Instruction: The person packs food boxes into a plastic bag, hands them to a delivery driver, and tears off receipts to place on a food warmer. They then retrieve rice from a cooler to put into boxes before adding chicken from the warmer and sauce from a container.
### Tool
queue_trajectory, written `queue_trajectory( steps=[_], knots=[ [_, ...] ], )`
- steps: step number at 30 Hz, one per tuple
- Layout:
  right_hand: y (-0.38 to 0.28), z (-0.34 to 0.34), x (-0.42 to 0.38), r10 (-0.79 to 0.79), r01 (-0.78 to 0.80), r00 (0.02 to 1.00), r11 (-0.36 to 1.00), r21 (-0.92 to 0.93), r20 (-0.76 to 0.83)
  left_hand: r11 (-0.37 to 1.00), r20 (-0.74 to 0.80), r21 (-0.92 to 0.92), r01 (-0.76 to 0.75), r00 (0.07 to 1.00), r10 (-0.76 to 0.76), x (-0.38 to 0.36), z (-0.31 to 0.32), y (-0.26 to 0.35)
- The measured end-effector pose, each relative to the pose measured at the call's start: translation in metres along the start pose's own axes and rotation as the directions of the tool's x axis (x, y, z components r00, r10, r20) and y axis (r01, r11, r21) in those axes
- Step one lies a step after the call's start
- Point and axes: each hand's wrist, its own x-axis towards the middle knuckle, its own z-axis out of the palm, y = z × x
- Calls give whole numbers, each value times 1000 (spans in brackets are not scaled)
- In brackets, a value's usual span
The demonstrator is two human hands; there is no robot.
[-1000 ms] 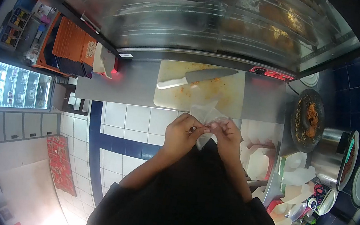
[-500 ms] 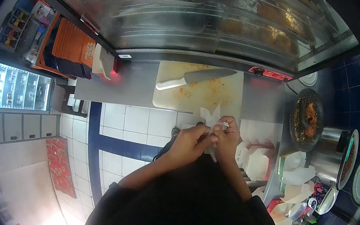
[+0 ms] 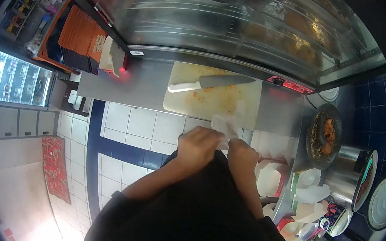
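A thin, translucent plastic glove (image 3: 225, 125), crumpled and partly see-through, is stretched between my hands near the counter's front edge. My left hand (image 3: 197, 147) is closed, its fingers pinching one side of the plastic. My right hand (image 3: 242, 157) is also closed, gripping the other side, with its fingertips turned out of sight. Beyond them a white cutting board (image 3: 214, 105) with orange crumbs lies on the steel counter (image 3: 125, 84). A large knife (image 3: 211, 83) with a white handle rests on the board, blade toward the right.
A glass-fronted display cabinet (image 3: 194, 25) stands behind the board. To the right are a stone mortar (image 3: 315, 151) with reddish paste, a steel pot (image 3: 342, 171) and open cardboard boxes (image 3: 270, 177). Stacked orange boxes (image 3: 79, 36) stand at the left.
Both hands have drawn slightly down toward my body and rolled so their backs show. The plastic, pinched at the fingertips before, is now pulled between the two closed hands.
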Motion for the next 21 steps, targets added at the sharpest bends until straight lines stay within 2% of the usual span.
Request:
queue_trajectory(
  steps=[1,2,3,4,5,6,7,8,10,12,13,15,16,18,19,20,21],
  knots=[
    [5,5,-3,76,-76,994,997,-3,75,975,38,58,-215,976,213,-1,0,4],
    [7,3,0,68,-68,995,998,-5,76,976,31,60,-212,977,210,-4,1,6],
    [11,-1,5,329,-474,880,604,641,341,958,76,58,-280,958,276,-8,3,8],
    [16,-4,7,268,-637,684,-233,735,678,937,122,51,-347,933,339,-12,6,10],
    [44,17,-10,38,-498,803,-506,704,594,941,129,29,-337,935,331,-15,11,8],
    [41,20,-9,39,-501,802,-501,706,596,942,123,26,-335,936,330,-14,14,9],
    [31,24,-9,197,-314,839,-584,748,507,946,107,8,-323,941,320,-12,16,9],
    [19,28,-8,361,-110,835,-630,769,415,950,94,-10,-312,945,312,-11,18,9],
    [-2,4,3,362,-113,836,-621,775,412,956,71,-58,-288,954,292,-12,26,11],
    [-7,-4,3,188,-129,873,-802,583,451,958,51,-105,-265,961,272,-11,29,14],
    [-5,-4,3,190,-129,872,-801,585,451,960,68,-124,-253,963,262,-11,29,17],
    [3,-4,4,44,-226,903,-798,558,428,960,81,-144,-239,964,252,-12,30,20],
    [8,4,2,41,-228,904,-796,561,426,962,102,-203,-184,973,208,-12,31,19],
    [15,19,-3,297,-274,857,-429,861,421,958,120,-259,-127,979,162,-12,32,21],
    [17,21,-8,293,-274,860,-426,862,418,909,123,-404,99,991,-53,-10,32,23],
    [14,16,-9,224,-544,835,210,812,502,787,160,-536,305,952,-261,-8,32,24],
    [13,13,-9,224,-520,773,759,391,593,787,157,-537,303,953,-260,-5,32,23]
  ],
)
